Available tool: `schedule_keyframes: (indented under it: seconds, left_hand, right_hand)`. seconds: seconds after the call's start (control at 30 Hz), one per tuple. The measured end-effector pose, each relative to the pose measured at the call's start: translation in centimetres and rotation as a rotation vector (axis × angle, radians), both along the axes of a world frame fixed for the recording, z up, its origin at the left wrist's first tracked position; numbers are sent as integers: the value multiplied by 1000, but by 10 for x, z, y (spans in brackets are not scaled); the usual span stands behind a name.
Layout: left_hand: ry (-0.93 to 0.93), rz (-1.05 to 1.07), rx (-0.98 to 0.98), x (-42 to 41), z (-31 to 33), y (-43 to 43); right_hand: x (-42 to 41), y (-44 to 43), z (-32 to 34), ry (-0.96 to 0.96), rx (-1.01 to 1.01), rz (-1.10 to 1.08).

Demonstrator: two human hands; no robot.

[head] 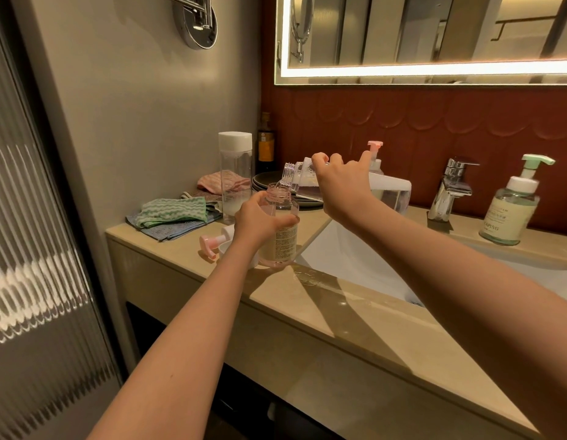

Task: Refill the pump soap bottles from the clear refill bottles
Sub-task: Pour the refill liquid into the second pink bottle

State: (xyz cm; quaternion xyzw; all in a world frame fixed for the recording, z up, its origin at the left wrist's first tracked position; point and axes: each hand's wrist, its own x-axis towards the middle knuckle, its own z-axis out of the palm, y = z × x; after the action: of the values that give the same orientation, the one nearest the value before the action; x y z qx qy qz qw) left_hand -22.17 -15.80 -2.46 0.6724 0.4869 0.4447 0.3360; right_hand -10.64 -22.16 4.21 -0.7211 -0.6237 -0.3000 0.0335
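Observation:
My left hand (260, 219) grips a pink pump soap bottle (282, 230) with its top off, standing on the counter by the basin. My right hand (339, 182) holds a clear refill bottle (299, 179) tipped on its side, its threaded mouth just above the pink bottle's opening. The removed pink pump head (210, 244) lies on the counter to the left. A second clear refill bottle (235, 176) with a white cap stands upright behind. A pink-pump bottle (376, 160) and a green-pump bottle (510, 208) stand along the back.
Folded cloths (174, 214) lie at the counter's left end, with dark plates (269, 181) and a brown bottle (265, 144) behind. A white basin (355, 265) sits right of the pink bottle, a chrome tap (450, 188) beyond it. A lit mirror hangs above.

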Motion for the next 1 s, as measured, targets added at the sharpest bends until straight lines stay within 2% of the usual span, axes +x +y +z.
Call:
schedule_keyframes:
  seconds: [1.0]
  left_hand:
    - [-5,9,0,1,-1,2]
  right_hand:
    - [0,2,-2,-10,14,-6]
